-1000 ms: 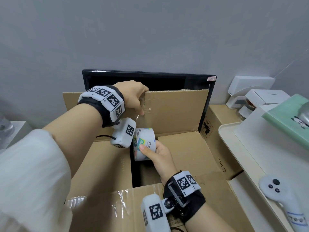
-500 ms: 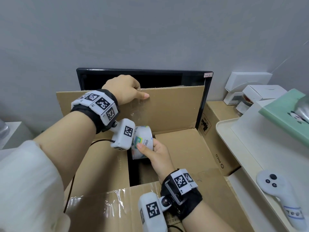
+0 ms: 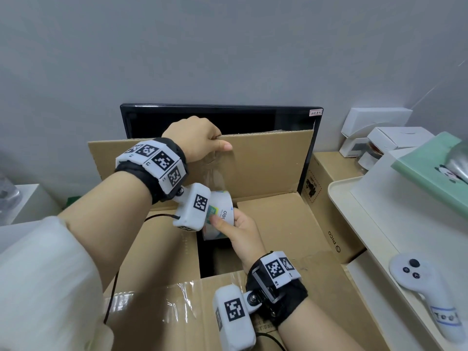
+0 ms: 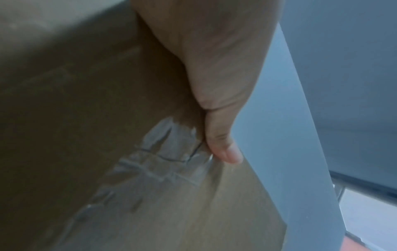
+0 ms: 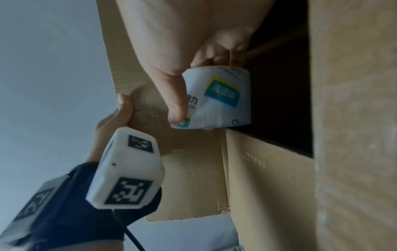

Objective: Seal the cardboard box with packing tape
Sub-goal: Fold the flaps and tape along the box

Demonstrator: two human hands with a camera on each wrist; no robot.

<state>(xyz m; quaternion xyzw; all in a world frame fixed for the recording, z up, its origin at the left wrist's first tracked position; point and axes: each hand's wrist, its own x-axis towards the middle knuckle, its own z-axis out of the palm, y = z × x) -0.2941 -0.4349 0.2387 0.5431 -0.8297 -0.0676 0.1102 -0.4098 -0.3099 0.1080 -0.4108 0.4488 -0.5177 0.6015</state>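
Observation:
A large cardboard box point(image 3: 276, 224) stands open, its far flap point(image 3: 266, 163) upright and its near flap point(image 3: 162, 315) carrying a strip of clear tape. My left hand point(image 3: 196, 141) grips the far flap's top edge, fingers over the back and thumb point(image 4: 223, 149) pressing crinkled clear tape point(image 4: 163, 163) onto the inner face. My right hand point(image 3: 236, 226) holds a roll of packing tape point(image 3: 221, 212) just above the dark gap between the side flaps; in the right wrist view the thumb lies across the roll point(image 5: 221, 100). A stretch of clear tape runs from the roll up to the flap.
A black monitor point(image 3: 253, 119) stands right behind the box against the grey wall. A smaller brown carton point(image 3: 329, 198) sits to the right. Beyond it are a cream tray point(image 3: 359, 224), white boxes point(image 3: 374, 130), a green box point(image 3: 430, 171) and a white controller point(image 3: 428, 292).
My left hand has moved from pinching the tape end at the flap edge to gripping the edge with the thumb flat on the tape. The roll stays in my right hand.

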